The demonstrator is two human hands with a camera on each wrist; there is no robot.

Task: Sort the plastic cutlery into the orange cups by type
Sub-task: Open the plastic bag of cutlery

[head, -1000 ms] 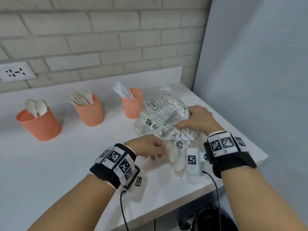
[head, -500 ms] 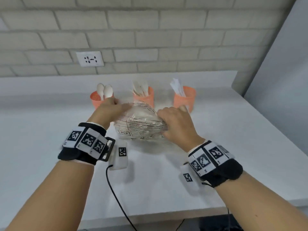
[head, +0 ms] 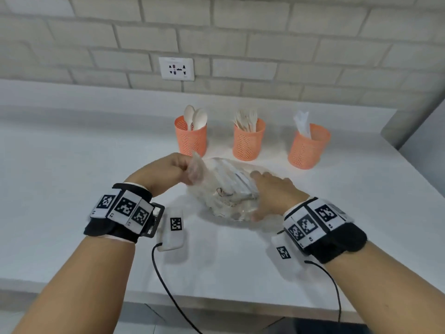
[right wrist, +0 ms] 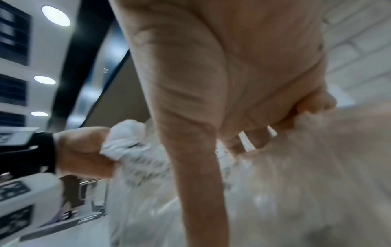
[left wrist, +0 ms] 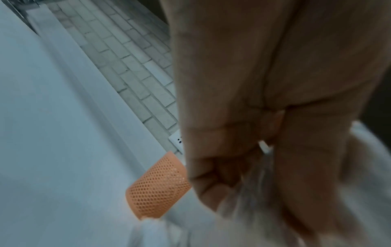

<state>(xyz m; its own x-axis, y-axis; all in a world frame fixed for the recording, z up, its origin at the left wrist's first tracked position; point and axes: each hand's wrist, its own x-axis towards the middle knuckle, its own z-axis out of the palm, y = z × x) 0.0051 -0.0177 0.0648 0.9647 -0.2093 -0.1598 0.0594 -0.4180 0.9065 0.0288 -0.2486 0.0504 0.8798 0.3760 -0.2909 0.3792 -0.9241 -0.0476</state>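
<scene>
Three orange mesh cups stand in a row at the back of the white counter: the spoon cup [head: 191, 138], the fork cup [head: 248, 142] and the knife cup [head: 308, 148]. In front of them lies a clear printed plastic bag [head: 226, 189] full of white cutlery. My left hand [head: 185, 168] pinches the bag's bunched left end. My right hand [head: 257, 194] grips its right side, fingers over the top and thumb below. In the left wrist view my curled fingers [left wrist: 211, 167] hold the crumpled plastic beside an orange cup [left wrist: 156, 188]. The blurred right wrist view shows the bag [right wrist: 137, 163] between both hands.
A brick wall with a white socket [head: 176, 68] runs behind the cups. A grey side panel [head: 423, 126] closes the counter's right end. The counter's front edge [head: 216, 300] is near my forearms. Black cables [head: 163, 280] hang from both wrist units.
The bag has gone from the counter's right end to the middle in front of the cups. My left hand now pinches its left end, and my right hand holds its right side.
</scene>
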